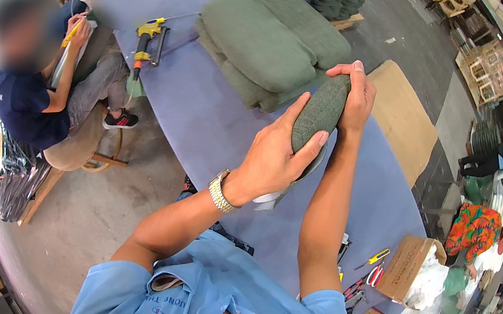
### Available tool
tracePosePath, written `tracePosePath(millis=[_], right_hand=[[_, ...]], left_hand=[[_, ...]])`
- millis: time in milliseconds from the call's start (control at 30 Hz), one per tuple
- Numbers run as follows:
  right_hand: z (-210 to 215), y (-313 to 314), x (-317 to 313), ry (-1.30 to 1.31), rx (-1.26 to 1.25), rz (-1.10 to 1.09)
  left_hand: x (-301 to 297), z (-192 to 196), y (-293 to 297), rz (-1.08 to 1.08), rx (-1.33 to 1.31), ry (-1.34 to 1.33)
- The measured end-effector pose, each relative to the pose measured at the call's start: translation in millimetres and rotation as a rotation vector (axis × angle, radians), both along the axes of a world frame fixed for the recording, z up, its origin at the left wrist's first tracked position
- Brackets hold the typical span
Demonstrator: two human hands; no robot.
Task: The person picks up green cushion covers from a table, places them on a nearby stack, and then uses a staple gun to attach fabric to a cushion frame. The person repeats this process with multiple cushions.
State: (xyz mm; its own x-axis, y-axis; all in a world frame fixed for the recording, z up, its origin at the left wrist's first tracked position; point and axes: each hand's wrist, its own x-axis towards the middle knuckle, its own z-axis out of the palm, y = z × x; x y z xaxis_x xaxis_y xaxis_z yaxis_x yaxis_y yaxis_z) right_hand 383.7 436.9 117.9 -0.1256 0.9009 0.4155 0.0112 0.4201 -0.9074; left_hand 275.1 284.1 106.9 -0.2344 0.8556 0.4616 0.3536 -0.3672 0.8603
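Between my two hands is a dark green fabric-covered pad [321, 112], raised over the blue-covered table [225, 153] and tilted so that a narrow, rounded side faces me. My left hand [270, 153], with a metal watch [220, 190] on its wrist, grips the near end, thumb lying along the fabric. At the far end my right hand [355, 101] is wrapped over the edge. Part of a pale underside shows below the left hand; the rest is hidden. Just beyond lie stacked green pads [257, 41] of similar cloth.
A yellow and black pneumatic stapler [148, 40] with a hose lies at the table's left edge. Cardboard [404, 119] sticks out at the right. Pliers, a screwdriver [379, 255] and an open carton [405, 269] are at the lower right. A seated co-worker [30, 87] works at left.
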Motion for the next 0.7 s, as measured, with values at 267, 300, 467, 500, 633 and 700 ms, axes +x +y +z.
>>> tracePosePath(millis=[267, 300, 467, 500, 633, 700], right_hand=[[-13, 28, 9, 0.095, 0.046, -0.02], [-13, 34, 13, 0.083, 0.068, -0.037], [-26, 72, 54, 0.096, -0.003, -0.071], [-30, 75, 58, 0.096, 0.014, -0.087], [-45, 73, 98, -0.142, 0.349, -0.254], [-57, 56, 124, -0.039, 0.306, -0.264]], left_hand=[[11, 7, 25, -0.048, -0.111, 0.072], [11, 2, 31, -0.1, -0.064, 0.067], [8, -51, 16, -0.458, -0.221, 0.05], [2, -88, 2, -0.473, -0.283, 0.112], [-21, -190, -60, -0.478, -0.534, 0.158], [-38, -224, -73, -0.506, -0.613, 0.031]])
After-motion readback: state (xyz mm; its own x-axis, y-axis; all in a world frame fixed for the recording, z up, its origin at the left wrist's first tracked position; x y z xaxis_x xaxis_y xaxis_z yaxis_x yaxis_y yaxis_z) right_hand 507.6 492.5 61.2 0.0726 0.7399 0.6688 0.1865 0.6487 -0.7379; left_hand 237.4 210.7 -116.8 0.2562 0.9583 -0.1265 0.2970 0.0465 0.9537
